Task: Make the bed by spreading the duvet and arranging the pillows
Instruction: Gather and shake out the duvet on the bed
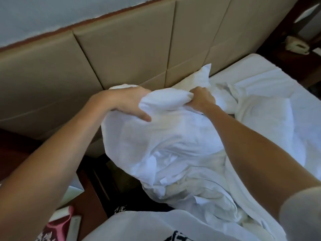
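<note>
While arms reach forward, left hand and right hand fingers clutching white duvet.

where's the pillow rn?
Head view, centre: the pillow leans against the beige headboard, just beyond the bunched white duvet gripped by the left hand and right hand.

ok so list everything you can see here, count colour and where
duvet: one, white, bunched at the near edge of the bed, gripped by both hands
pillow: one, white, against the headboard behind the hands
bed sheet: one, white, across the mattress on the right
headboard: one, beige padded panels, along the top
wall: pale grey, above the headboard
pink item: one, bottom left, cannot tell what it is
left hand: grip shut on the duvet
right hand: grip shut on the duvet
</note>
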